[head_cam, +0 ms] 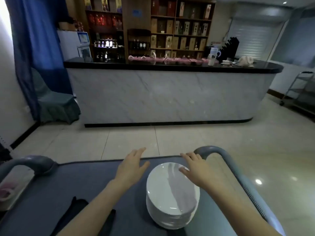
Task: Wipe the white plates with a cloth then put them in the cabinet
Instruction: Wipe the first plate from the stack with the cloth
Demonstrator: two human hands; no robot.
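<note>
The fingers [139, 151] of the left hand [131, 167] are spread wide and empty just left of the stack of white plates [170, 198], and the right hand [199, 172] is likewise open-fingered over the stack's far rim — touching or not, I cannot tell. The stack stands on a cart's grey-blue tabletop [85, 181], a dark cloth-like thing [75, 212] lying near under the left forearm. Wiping seems not yet begun — next, one hand must lift the top plate alone while the other takes up a cloth.
</note>
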